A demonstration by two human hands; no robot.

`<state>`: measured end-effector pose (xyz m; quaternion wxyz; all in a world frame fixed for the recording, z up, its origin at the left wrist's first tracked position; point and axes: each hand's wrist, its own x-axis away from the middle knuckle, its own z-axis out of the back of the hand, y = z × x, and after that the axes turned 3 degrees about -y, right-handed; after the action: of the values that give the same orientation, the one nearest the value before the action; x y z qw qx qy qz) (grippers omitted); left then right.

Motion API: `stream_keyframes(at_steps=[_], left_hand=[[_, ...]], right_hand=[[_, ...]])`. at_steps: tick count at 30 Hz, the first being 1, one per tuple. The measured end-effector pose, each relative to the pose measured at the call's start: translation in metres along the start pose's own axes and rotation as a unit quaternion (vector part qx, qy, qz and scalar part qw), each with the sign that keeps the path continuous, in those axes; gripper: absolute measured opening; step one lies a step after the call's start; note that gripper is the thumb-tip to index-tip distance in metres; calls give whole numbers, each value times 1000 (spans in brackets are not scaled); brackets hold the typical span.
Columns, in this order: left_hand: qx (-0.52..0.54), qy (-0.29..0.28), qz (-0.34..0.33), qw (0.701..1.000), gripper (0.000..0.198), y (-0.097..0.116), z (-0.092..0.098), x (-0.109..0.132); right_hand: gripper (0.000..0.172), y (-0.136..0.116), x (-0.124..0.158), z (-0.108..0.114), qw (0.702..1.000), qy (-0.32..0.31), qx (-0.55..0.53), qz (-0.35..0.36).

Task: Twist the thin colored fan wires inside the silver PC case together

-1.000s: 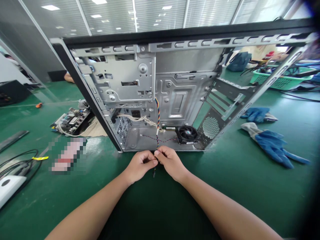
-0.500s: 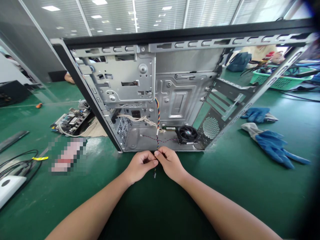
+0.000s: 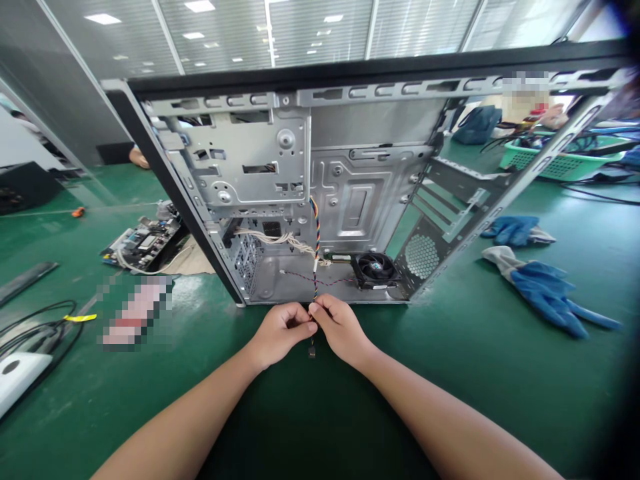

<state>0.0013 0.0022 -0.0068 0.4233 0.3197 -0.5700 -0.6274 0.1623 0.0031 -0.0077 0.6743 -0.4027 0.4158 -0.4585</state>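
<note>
An open metal computer case (image 3: 250,147) stands on the green table in front of me. From inside it a multicoloured cable (image 3: 317,230) runs down over the front edge. My left hand (image 3: 283,333) and my right hand (image 3: 343,330) are side by side at that edge, both pinched closed on this cable. Its small dark connector (image 3: 312,352) dangles just below my fingers. A black cooling fan (image 3: 376,270) lies on the case floor to the right, with a thin twisted wire (image 3: 300,277) stretching left from it. White cables (image 3: 275,237) sit farther left inside.
Left of the case lie a circuit board (image 3: 147,237), a blurred pink item (image 3: 137,310) and black cables (image 3: 45,327). To the right are blue work gloves (image 3: 545,290) and a green basket (image 3: 560,163) filled with cables. A person's hand (image 3: 555,117) shows behind.
The hanging connector has turned, so its end face now points toward me. Both hands stay in nearly the same place.
</note>
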Motion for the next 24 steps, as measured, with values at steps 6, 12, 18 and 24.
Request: stream_keyframes(at_steps=[6,12,18,24], left_hand=[[-4,-6,-3,1000,26,0,1,-1],[-1,-11,2,1000,26,2,1,0],[4,-8,6,1000,26,0,1,0],[2,-8,4,1000,26,0,0,-1]], right_hand=[[28,1,0,0,1000,-5,5,9],[28,1,0,0,1000,-7,4,5],[29,1,0,0,1000,-2,2,-6],[28,-1,-1,0,1000,23,-3,-20]])
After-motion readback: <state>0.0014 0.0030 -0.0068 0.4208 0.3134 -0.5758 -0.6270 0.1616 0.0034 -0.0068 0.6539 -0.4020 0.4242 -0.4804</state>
